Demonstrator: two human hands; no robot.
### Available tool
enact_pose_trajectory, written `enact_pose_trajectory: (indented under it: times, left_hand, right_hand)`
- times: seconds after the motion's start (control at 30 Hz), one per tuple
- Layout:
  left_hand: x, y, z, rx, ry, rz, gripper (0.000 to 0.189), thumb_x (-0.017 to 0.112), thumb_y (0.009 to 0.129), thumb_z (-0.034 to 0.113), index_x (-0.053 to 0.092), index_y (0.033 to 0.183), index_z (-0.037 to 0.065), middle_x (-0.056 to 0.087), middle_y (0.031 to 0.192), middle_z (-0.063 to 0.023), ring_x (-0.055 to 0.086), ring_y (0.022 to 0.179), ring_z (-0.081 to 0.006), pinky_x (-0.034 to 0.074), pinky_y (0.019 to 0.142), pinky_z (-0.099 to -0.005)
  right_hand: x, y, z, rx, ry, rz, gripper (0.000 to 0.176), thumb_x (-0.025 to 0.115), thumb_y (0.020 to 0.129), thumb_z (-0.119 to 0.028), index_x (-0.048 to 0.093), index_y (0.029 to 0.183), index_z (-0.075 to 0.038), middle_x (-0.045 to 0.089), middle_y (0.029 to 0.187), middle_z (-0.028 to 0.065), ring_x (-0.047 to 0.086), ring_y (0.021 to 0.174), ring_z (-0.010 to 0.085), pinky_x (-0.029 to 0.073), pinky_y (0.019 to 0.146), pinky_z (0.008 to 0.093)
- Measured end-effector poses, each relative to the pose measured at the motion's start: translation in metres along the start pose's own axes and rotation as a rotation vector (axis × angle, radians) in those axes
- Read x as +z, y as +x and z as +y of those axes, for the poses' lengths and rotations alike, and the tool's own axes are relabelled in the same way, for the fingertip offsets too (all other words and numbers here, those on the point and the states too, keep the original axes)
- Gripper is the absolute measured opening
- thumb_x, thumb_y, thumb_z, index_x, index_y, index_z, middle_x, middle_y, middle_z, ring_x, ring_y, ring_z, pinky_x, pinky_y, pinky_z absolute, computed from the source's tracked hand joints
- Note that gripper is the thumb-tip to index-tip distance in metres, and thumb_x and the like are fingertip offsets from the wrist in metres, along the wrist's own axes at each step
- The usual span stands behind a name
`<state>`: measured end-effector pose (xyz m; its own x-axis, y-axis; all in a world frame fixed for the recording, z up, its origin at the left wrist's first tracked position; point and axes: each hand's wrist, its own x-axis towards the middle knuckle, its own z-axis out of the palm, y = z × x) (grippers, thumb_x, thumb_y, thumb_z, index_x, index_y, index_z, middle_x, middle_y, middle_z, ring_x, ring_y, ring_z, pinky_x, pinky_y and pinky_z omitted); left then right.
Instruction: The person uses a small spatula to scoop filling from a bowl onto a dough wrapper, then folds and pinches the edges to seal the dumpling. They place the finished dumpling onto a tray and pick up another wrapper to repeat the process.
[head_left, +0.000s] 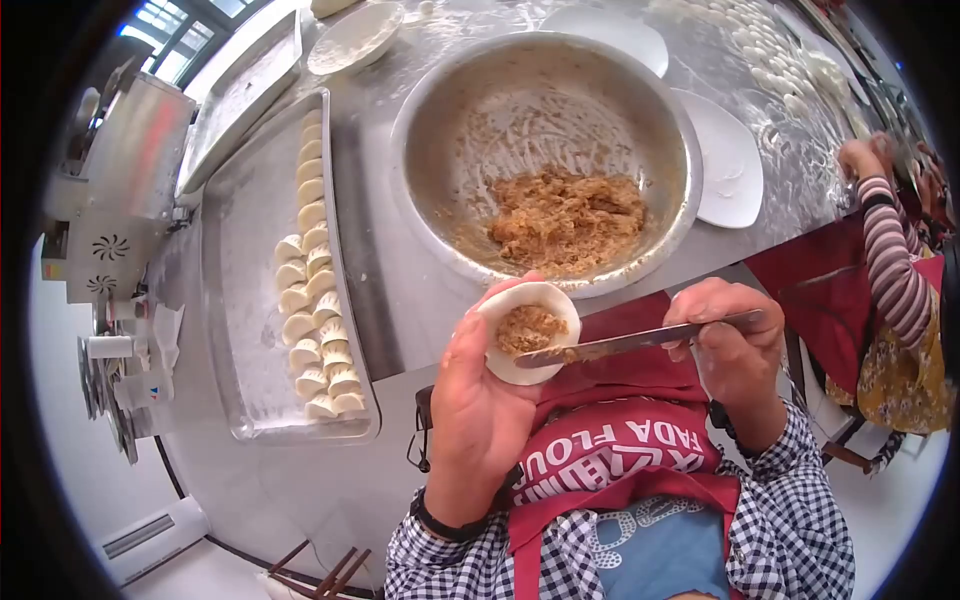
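Note:
A round dumpling wrapper (pixel 494 300) rests on the fingers of my left hand (pixel 470 400), its edge gripped by thumb and fingers. Brown minced filling (pixel 530 328) sits in the middle of the wrapper. My right hand (pixel 735 330) is closed around a flat metal filling spatula (pixel 640 341), whose tip touches the filling. Just beyond both hands stands a large steel bowl (pixel 425 150) with a mound of the same filling (pixel 570 220) inside. To the left, a metal tray (pixel 245 260) carries rows of folded dumplings (pixel 320 300) along its right side.
Another metal tray (pixel 250 85) and a floury white dish (pixel 352 40) are at the back left. A white plate (pixel 730 165) lies beside the bowl. Several dough pieces (pixel 770 60) cover the floured far right. A co-worker's striped sleeve (pixel 893 260) appears at right.

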<state>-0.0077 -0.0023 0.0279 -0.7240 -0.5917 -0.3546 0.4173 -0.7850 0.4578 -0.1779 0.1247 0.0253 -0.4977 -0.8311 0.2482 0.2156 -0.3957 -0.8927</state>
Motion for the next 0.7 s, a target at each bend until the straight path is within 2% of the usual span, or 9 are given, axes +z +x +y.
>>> enact_pose_trajectory:
  times: [0.1,0.17,0.33,0.47,0.53,0.7]
  left_hand:
    - [0.002,0.001,-0.004,-0.03,0.004,0.001,0.038,0.037,0.095,0.026,0.04,0.123,0.001,0.045,0.126,-0.0129,0.044,0.117,-0.0261,0.038,0.098,-0.044]
    - [0.0,0.0,-0.006,-0.047,0.001,-0.007,0.036,0.039,0.094,0.027,0.043,0.12,0.002,0.047,0.124,-0.012,0.045,0.117,-0.026,0.038,0.097,-0.0445]
    - [-0.006,0.001,-0.009,0.013,0.037,-0.052,0.027,0.047,0.092,0.027,0.052,0.107,0.005,0.052,0.118,-0.0091,0.047,0.114,-0.0261,0.039,0.095,-0.0461]
    - [-0.008,0.004,-0.009,0.054,0.046,-0.018,0.028,0.047,0.092,0.028,0.052,0.108,0.005,0.051,0.119,-0.0089,0.047,0.113,-0.0263,0.041,0.094,-0.0457]
    - [-0.008,0.003,-0.01,0.088,0.011,0.025,0.032,0.044,0.093,0.026,0.051,0.11,0.0,0.051,0.118,-0.0116,0.051,0.107,-0.0225,0.044,0.09,-0.0413]
    - [-0.004,0.003,-0.008,0.085,0.032,0.025,0.033,0.043,0.093,0.025,0.047,0.116,0.001,0.049,0.12,-0.0123,0.048,0.111,-0.0243,0.042,0.093,-0.0427]
  right_hand:
    - [0.003,0.001,0.002,0.094,0.076,0.0,0.013,0.055,0.083,0.0,0.058,0.095,0.005,0.06,0.09,0.0207,0.061,0.074,0.0203,0.052,0.061,0.0272]
    - [0.005,0.001,0.002,0.15,-0.014,0.097,0.013,0.054,0.083,0.0,0.059,0.094,0.005,0.061,0.092,0.0198,0.061,0.076,0.0196,0.053,0.06,0.0256]
    - [0.001,0.001,-0.003,0.14,-0.087,0.134,0.013,0.052,0.083,0.001,0.059,0.094,0.004,0.061,0.092,0.0196,0.062,0.076,0.0191,0.053,0.058,0.0245]
    - [-0.006,-0.002,-0.006,0.095,-0.048,0.181,0.013,0.052,0.083,0.0,0.058,0.095,0.003,0.061,0.092,0.0199,0.062,0.075,0.02,0.053,0.056,0.0251]
    - [-0.008,-0.002,-0.006,0.049,-0.044,0.161,0.013,0.052,0.083,0.0,0.058,0.095,0.003,0.061,0.091,0.0199,0.061,0.074,0.0201,0.053,0.056,0.0254]
    - [-0.003,-0.001,-0.007,-0.033,-0.091,0.115,0.012,0.052,0.083,0.001,0.057,0.094,0.002,0.06,0.09,0.0197,0.061,0.072,0.0196,0.052,0.057,0.0259]
